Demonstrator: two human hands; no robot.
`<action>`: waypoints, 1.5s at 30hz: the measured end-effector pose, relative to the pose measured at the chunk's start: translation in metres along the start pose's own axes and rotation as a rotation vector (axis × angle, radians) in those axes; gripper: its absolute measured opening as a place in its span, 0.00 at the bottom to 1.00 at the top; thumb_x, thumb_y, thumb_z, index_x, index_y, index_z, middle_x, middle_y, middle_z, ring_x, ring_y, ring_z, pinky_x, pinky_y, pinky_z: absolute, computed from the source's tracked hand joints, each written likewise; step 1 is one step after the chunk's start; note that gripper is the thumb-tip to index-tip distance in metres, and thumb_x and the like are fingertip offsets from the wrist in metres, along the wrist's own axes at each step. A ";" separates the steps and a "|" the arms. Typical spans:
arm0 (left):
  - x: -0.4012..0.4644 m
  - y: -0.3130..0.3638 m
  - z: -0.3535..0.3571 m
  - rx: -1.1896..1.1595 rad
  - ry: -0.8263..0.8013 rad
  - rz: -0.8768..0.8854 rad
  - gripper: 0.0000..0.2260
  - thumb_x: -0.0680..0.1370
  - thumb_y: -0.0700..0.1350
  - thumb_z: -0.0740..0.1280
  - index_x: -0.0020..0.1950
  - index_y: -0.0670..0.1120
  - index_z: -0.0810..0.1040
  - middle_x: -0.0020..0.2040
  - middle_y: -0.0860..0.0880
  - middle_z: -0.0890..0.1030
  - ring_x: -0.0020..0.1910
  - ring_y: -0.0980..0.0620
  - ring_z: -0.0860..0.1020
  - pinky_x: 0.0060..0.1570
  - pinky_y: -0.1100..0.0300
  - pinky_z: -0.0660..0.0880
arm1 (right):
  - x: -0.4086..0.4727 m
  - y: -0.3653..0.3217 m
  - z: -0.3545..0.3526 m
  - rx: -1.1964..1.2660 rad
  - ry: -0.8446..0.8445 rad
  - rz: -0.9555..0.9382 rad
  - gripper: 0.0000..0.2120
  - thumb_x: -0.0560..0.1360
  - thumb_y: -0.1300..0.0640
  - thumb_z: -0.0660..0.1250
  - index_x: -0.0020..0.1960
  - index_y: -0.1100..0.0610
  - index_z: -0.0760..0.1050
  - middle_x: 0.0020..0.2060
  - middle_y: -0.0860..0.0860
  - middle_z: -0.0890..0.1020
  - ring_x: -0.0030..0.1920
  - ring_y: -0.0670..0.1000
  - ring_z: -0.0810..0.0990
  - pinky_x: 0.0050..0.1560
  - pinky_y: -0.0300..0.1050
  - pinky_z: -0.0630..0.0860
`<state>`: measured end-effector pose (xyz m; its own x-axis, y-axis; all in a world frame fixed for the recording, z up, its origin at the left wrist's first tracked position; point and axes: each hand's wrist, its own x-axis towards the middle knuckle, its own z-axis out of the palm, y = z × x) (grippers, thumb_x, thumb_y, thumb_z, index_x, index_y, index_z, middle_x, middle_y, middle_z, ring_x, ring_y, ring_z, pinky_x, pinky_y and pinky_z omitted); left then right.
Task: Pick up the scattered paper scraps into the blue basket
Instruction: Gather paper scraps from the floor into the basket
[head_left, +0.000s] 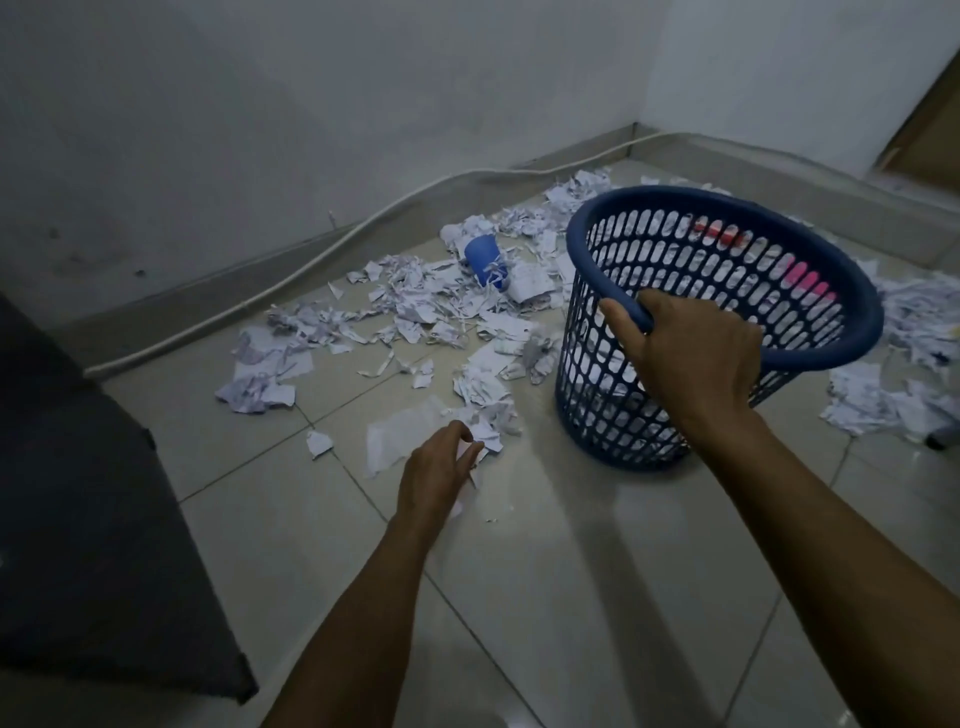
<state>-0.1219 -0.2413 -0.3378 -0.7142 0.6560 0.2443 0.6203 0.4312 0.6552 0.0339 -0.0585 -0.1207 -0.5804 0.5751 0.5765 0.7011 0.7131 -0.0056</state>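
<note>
My right hand (691, 358) grips the blue basket (727, 322) by its near rim. My left hand (436, 473) pinches a paper scrap (470, 449) on the floor (571, 571).

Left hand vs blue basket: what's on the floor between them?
Head view: a clump of torn paper scraps lies between the left hand and the blue basket. Nearer the basket's base the tile is bare.

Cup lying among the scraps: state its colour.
Blue cup, seen in the head view.
</note>
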 end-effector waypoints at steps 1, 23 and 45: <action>0.007 0.002 0.004 -0.003 0.001 -0.009 0.09 0.80 0.54 0.66 0.51 0.48 0.75 0.43 0.53 0.77 0.41 0.53 0.75 0.38 0.60 0.65 | 0.001 0.003 0.002 -0.012 0.007 -0.003 0.26 0.80 0.33 0.53 0.35 0.51 0.70 0.23 0.46 0.67 0.23 0.46 0.63 0.32 0.41 0.57; 0.167 0.246 -0.097 -0.299 0.013 0.492 0.14 0.83 0.45 0.51 0.63 0.46 0.74 0.57 0.48 0.78 0.53 0.54 0.74 0.54 0.62 0.70 | -0.003 0.017 0.005 0.000 0.131 -0.061 0.25 0.79 0.35 0.57 0.33 0.50 0.72 0.23 0.47 0.72 0.23 0.48 0.67 0.26 0.39 0.63; 0.046 0.034 -0.019 -0.102 -0.075 0.100 0.15 0.78 0.52 0.62 0.64 0.53 0.76 0.59 0.51 0.76 0.55 0.51 0.77 0.55 0.51 0.75 | 0.001 -0.004 0.006 0.048 0.025 -0.071 0.26 0.79 0.32 0.56 0.34 0.50 0.74 0.22 0.46 0.69 0.23 0.49 0.70 0.29 0.39 0.68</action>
<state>-0.1401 -0.2083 -0.2908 -0.6221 0.7384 0.2602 0.6482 0.2993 0.7002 0.0277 -0.0586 -0.1250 -0.6170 0.5127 0.5970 0.6373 0.7706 -0.0032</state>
